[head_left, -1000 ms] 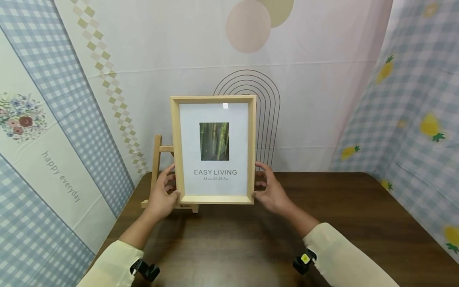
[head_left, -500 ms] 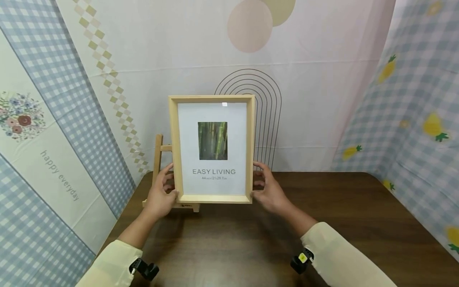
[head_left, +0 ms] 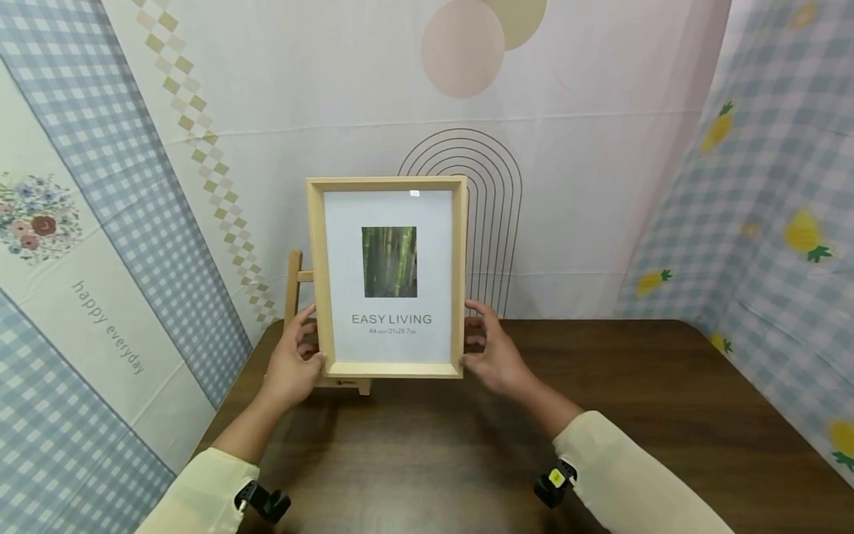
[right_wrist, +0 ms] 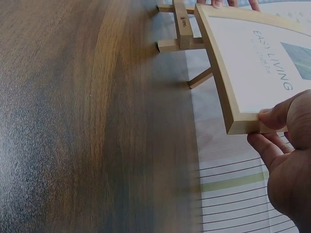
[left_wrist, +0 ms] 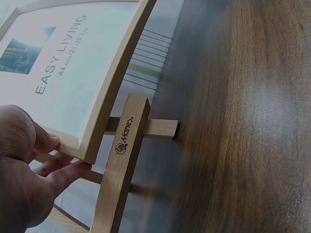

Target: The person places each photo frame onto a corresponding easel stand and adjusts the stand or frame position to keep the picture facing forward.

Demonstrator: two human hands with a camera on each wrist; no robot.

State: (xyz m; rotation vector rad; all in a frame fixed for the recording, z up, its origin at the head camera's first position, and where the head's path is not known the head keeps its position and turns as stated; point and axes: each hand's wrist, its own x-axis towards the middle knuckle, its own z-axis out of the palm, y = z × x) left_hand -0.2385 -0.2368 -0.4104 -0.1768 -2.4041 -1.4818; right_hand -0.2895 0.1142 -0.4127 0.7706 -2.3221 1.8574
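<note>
A light wooden picture frame (head_left: 457, 297) with a white sheet, a bamboo photo and the words "EASY LIVING" stands upright between both hands. My left hand (head_left: 291, 363) grips its lower left side, thumb at the front and fingers behind. On the lower right side my right hand (head_left: 497, 356) holds it the same way. Behind the frame is a small wooden easel (head_left: 294, 285), mostly hidden in the head view. In the left wrist view the easel's ledge (left_wrist: 124, 145) shows a printed logo, and the frame's bottom corner overlaps its legs. The right wrist view shows the frame reaching past the easel's side.
A dark wooden table (head_left: 600, 386) lies under everything. At its back hangs a pale cloth (head_left: 580, 185) with printed arches and circles. Checked cloths cover the left side (head_left: 153, 222) and the right side (head_left: 754, 245).
Both hands have moved slightly to the left with the picture frame, which covers more of the easel. The grip of each hand stays the same.
</note>
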